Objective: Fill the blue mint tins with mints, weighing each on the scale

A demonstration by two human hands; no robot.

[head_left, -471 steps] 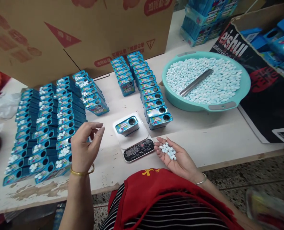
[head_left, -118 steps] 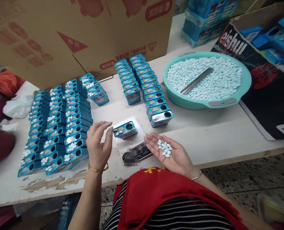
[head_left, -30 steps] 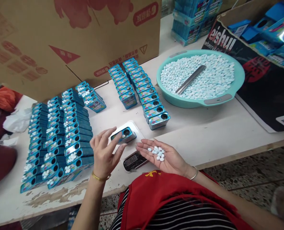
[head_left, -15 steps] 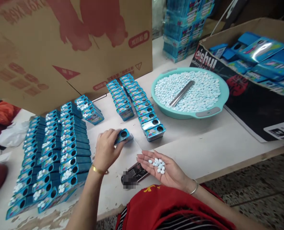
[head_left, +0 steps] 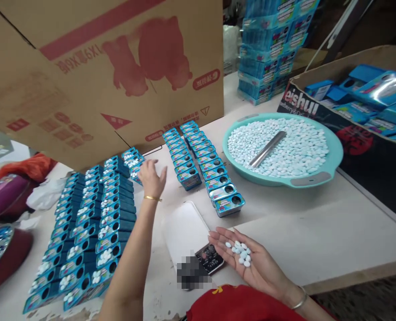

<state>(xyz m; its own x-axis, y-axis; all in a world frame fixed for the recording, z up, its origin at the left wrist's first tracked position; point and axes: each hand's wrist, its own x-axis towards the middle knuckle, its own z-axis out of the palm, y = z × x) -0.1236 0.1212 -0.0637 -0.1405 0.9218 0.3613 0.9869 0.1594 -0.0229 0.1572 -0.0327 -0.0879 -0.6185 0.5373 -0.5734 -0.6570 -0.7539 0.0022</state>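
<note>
Candy tin's off the digital scale [head_left: 184, 227], smooth white pan bare; left hand [head_left: 152, 180] now at the short tin row [head_left: 136, 173], thumb and fingers apart. Reads as one more weighed and parked, scale free for the next. Right hand [head_left: 258, 267] well apart from it, palm up under glossy oval candies [head_left: 241, 254]. Tins stand in rows, shiny blue, rectangular, round dark holes on top. Polished metal scoop [head_left: 268, 149] lies on bulk candies in teal plastic basin [head_left: 336, 151]
</note>
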